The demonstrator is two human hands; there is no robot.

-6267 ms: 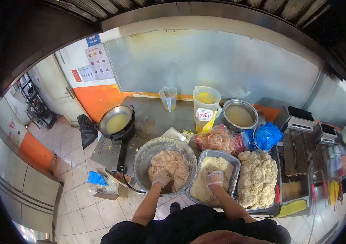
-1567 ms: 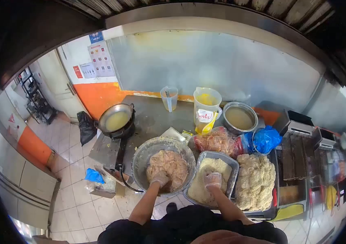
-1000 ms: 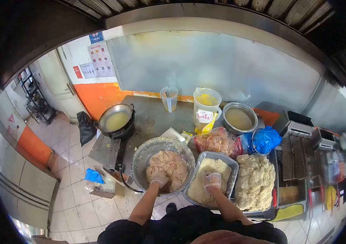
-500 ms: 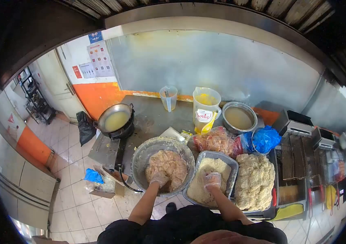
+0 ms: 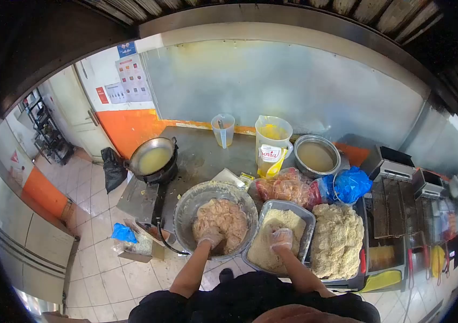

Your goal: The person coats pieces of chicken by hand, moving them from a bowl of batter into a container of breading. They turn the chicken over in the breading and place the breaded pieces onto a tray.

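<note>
My left hand (image 5: 211, 236), in a clear glove, rests in the lower part of the raw meat mixture (image 5: 222, 215) inside a large round basin (image 5: 186, 210). Its fingertips are hidden by the meat. My right hand (image 5: 281, 239), gloved too, is down in the pale crumbs (image 5: 264, 247) of a grey rectangular tub (image 5: 308, 218); its fingers are curled, and what they hold, if anything, is too small to make out. Crumb-coated pieces (image 5: 337, 241) lie piled in a tray just right of that tub.
Behind stand a pan of oil (image 5: 154, 160), a clear jug (image 5: 223, 131), a larger jug (image 5: 273, 129), a yellow packet (image 5: 270, 161), a metal bowl (image 5: 316, 156), bagged meat (image 5: 288, 189) and a blue bag (image 5: 351, 184). Fryers (image 5: 393, 164) stand at the right.
</note>
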